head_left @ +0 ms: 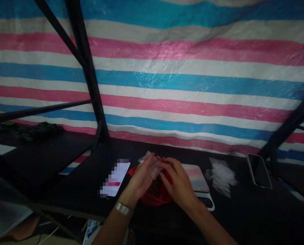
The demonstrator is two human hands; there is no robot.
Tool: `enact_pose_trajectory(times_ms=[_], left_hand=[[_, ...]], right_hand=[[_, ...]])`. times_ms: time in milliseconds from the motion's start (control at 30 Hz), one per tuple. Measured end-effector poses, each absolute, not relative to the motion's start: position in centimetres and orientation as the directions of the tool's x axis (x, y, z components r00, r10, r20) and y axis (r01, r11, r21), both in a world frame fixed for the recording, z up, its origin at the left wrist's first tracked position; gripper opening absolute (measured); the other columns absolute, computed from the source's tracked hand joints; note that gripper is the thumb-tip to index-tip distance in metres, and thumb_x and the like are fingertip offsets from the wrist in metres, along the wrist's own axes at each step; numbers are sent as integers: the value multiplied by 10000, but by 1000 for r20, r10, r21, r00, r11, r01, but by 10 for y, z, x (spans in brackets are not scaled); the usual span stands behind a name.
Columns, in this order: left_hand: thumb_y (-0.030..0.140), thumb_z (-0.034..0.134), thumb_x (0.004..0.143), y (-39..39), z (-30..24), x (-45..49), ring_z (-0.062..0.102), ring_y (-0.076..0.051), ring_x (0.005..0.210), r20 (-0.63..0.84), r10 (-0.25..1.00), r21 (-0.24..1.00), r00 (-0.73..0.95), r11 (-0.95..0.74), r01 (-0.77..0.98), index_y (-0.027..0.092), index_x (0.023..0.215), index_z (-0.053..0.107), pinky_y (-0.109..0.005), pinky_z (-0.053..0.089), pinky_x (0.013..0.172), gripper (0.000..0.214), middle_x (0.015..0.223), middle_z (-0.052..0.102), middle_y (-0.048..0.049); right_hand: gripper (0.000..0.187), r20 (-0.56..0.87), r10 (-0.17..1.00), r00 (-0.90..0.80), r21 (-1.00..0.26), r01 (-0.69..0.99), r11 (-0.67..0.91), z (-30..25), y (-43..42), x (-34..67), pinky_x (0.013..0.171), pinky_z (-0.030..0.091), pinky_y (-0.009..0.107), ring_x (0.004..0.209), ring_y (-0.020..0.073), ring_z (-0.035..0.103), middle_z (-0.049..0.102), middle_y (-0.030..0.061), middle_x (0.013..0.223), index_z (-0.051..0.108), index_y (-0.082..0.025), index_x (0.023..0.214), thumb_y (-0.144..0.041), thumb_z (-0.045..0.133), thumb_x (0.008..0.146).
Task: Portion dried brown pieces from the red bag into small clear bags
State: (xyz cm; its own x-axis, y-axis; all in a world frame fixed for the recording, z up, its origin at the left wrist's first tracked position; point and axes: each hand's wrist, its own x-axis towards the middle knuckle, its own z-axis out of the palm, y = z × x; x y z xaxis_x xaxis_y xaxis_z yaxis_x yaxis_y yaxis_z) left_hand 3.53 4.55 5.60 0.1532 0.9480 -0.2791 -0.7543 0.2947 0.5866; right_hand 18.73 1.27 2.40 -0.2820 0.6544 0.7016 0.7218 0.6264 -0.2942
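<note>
A small clear plastic bag [155,168] is held between my two hands above a red plastic bag [155,200]. My left hand [143,177], with a metal watch band [123,208] at its wrist, is closed around the clear bag from the left. The fingers of my right hand [177,182] pinch its right side. Small brown pieces [155,188], too dark to name, show inside the open red bag. Just right of my right hand lies a flat scale [198,178], its reflective plate mirroring the striped sheet.
Several clear plastic bags [222,178] lie in a pile right of the scale. A dark-screened phone [259,171] rests farther right, and a lit white screen [117,178] lies left of the red bag. Black frame posts [87,75] rise before a striped tarp [192,81].
</note>
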Motion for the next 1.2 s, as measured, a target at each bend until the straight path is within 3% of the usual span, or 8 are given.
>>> enact_pose_trajectory(times_ms=[233,367,533,633,767,833,1033,1200], left_hand=[[207,415,1120,37,59,43,745,-121,673,-283,906,556,316,423,-715,98,1003,708,-223,579,661,334,856,796,-84],[246,359,1134,41,60,42,797,-176,851,-275,890,557,363,456,-694,86,1057,704,-292,617,810,388,1019,821,-142],[237,385,1120,51,58,29,799,-237,1063,-226,935,613,274,355,-706,87,1224,659,-344,599,965,329,1193,809,-159],[232,402,1111,53,56,22,805,-245,1046,-225,948,663,226,319,-677,73,1303,622,-351,605,956,333,1208,803,-183],[237,405,1102,51,55,16,815,-245,980,-251,941,718,226,338,-609,73,1371,597,-358,620,926,369,1210,800,-196],[241,409,1095,51,56,12,818,-241,934,-274,937,731,216,349,-586,89,1358,614,-360,628,902,367,1192,805,-189],[241,415,1071,48,60,-4,811,-227,835,-293,948,771,122,309,-557,127,1122,702,-345,640,807,313,1120,818,-173],[331,516,1015,43,53,-15,771,-219,800,-39,996,947,-75,13,-322,163,1042,700,-331,609,804,251,975,812,-107]], right_hand=[[316,720,540,-436,-46,746,664,35,10,195,893,587,434,1061,271,691,737,116,1233,687,-227,1266,-118,642,972],[190,815,403,-416,34,729,683,51,13,215,853,539,365,979,216,713,795,61,1057,725,-231,1106,-113,612,1009],[143,946,295,-134,32,945,325,66,22,300,838,512,388,932,247,713,807,82,1013,768,-205,1069,-199,637,1012],[235,863,490,121,-108,993,-55,54,27,370,887,524,476,1026,347,697,798,150,1105,811,-177,1034,-275,603,984],[255,332,896,296,-132,955,-267,21,23,431,884,561,442,1060,353,739,803,171,1149,833,-183,952,-254,590,925],[198,203,941,271,-145,959,-245,7,20,442,854,585,394,1035,325,772,826,134,1103,838,-216,917,-274,651,886],[251,147,964,221,-171,966,-195,-5,18,446,921,588,400,1134,325,765,828,116,1159,848,-259,924,-381,629,933],[348,236,937,257,-161,961,-224,-1,20,447,936,563,439,1123,350,751,800,172,1199,829,-207,1034,-353,516,988]])
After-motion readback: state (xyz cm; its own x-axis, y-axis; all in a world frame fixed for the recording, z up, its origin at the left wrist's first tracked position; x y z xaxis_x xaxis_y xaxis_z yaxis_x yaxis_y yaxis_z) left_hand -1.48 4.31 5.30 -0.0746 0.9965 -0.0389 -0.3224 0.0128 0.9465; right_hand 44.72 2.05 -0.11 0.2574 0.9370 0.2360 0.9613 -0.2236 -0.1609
